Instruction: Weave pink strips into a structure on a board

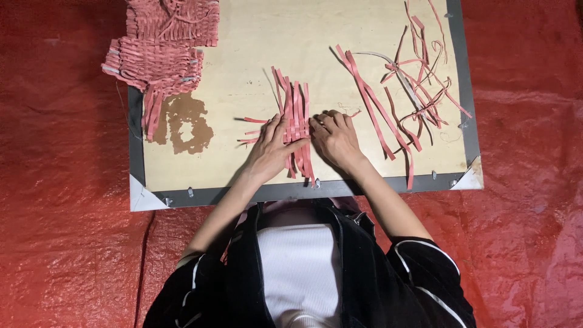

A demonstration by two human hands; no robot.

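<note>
Weaving was in hand: the left hand (271, 147) lay flat, pinning the strips (296, 124) at the board's (243, 54) 6 o'clock edge, while the right hand (336, 138) pinched 1 strip, likely needing threading next.

A red plastic sheet (61, 182) covers the whole floor, wrinkled and a little shiny under the light from above. On it lies a pale wooden board (243, 61) with a grey frame and white corner pieces.
</note>
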